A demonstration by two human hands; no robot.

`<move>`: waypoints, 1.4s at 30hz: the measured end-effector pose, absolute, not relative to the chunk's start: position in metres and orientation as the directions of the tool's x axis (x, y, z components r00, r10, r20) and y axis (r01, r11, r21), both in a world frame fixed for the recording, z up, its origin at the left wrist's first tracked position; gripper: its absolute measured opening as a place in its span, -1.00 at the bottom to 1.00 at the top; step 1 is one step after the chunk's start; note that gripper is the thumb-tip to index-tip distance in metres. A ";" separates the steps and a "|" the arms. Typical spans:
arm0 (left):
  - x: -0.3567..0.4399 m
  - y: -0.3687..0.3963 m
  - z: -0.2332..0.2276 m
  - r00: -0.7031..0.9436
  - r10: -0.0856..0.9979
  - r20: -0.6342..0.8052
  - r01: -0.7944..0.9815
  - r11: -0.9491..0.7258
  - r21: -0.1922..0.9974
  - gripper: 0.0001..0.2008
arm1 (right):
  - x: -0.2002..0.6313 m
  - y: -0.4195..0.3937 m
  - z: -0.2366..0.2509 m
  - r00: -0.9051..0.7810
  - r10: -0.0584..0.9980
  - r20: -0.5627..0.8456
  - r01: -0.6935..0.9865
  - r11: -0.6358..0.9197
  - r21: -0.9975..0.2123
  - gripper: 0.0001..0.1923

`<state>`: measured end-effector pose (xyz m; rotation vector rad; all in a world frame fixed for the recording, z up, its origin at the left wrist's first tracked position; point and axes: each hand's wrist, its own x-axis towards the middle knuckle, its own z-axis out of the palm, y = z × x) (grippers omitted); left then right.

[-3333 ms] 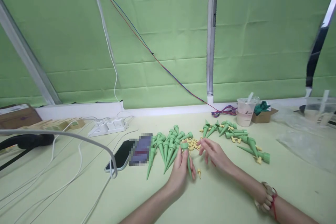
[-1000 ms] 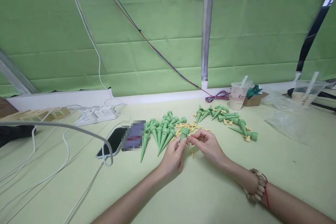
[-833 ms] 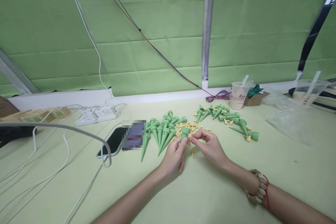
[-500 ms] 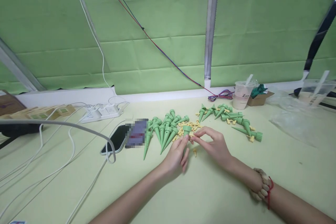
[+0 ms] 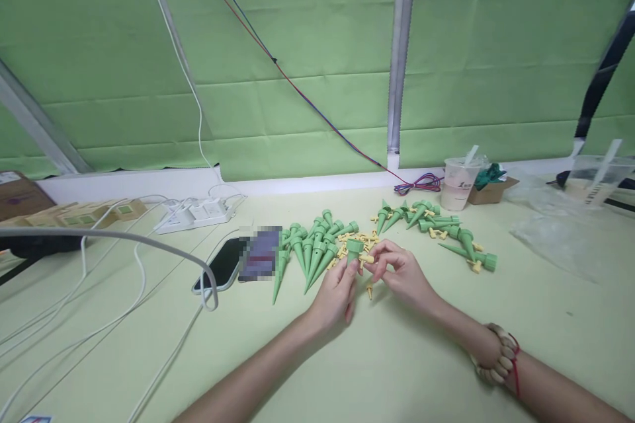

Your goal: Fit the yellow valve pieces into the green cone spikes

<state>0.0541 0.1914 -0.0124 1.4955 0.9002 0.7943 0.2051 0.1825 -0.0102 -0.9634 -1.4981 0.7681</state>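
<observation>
My left hand (image 5: 338, 294) is closed around a green plastic watering spike (image 5: 354, 249), its wide cap end pointing up. A small yellow valve (image 5: 366, 259) sticks out from the spike's side. At that valve, my right hand (image 5: 401, 272) has its thumb and fingers curled together; its exact contact is partly hidden. Behind my hands lies a heap of loose yellow valves (image 5: 366, 238). One single yellow valve (image 5: 370, 291) rests on the table just below my hands. To the left are several green spikes without visible valves (image 5: 308, 250).
More spikes with yellow valves (image 5: 464, 241) lie at the right. Left of the heap are a phone (image 5: 225, 264), a blurred dark rectangle (image 5: 261, 253), white cables (image 5: 139, 277) and a power strip (image 5: 198, 211). Drink cups (image 5: 456, 185), a small carton (image 5: 491, 192) and plastic bags (image 5: 550, 244) stand right.
My right hand's fingers have shifted and curled more beside the valve, which now shows more clearly on the spike. My left hand still holds the spike. The view has moved slightly.
</observation>
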 end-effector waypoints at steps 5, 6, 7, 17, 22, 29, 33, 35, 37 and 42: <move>0.054 0.194 -0.010 0.433 0.901 0.012 0.116 -0.069 0.991 -0.53 | 0.203 0.182 -0.010 -0.028 0.937 0.347 0.028 0.348 -0.937 -0.70; 0.053 0.194 -0.010 0.434 0.901 0.027 0.127 -0.091 0.988 -0.54 | 0.202 0.182 -0.009 -0.027 0.960 0.279 -0.029 0.279 -0.960 -0.65; 0.053 0.195 -0.009 0.439 0.898 0.036 0.141 -0.109 0.984 -0.54 | 0.203 0.183 -0.008 -0.031 0.974 0.223 -0.057 0.221 -0.974 -0.61; 0.052 0.196 -0.009 0.433 0.901 0.042 0.181 -0.133 0.974 -0.55 | 0.205 0.189 -0.015 -0.003 0.965 0.263 -0.065 0.262 -0.963 -0.62; 0.051 0.200 -0.013 0.452 0.890 0.059 0.172 -0.152 0.973 -0.54 | 0.205 0.188 -0.016 0.002 0.961 0.278 -0.004 0.278 -0.961 -0.54; 0.051 0.201 -0.015 0.453 0.889 0.072 0.160 -0.160 0.974 -0.56 | 0.207 0.190 -0.016 0.013 0.952 0.307 0.094 0.304 -0.948 -0.57; 0.052 0.202 -0.014 0.437 0.896 0.071 0.171 -0.160 0.972 -0.56 | 0.208 0.190 -0.017 -0.044 0.962 0.269 0.085 0.272 -0.959 -0.57; 0.052 0.202 -0.015 0.439 0.895 0.074 0.154 -0.156 0.976 -0.56 | 0.208 0.191 -0.017 -0.066 0.964 0.257 0.091 0.262 -0.961 -0.58; 0.052 0.201 -0.015 0.447 0.891 0.078 0.149 -0.160 0.976 -0.57 | 0.208 0.192 -0.017 -0.034 0.964 0.265 0.104 0.267 -0.958 -0.58; 0.052 0.200 -0.015 0.444 0.893 0.073 0.166 -0.162 0.973 -0.57 | 0.210 0.194 -0.018 -0.059 0.970 0.237 0.033 0.239 -0.970 -0.55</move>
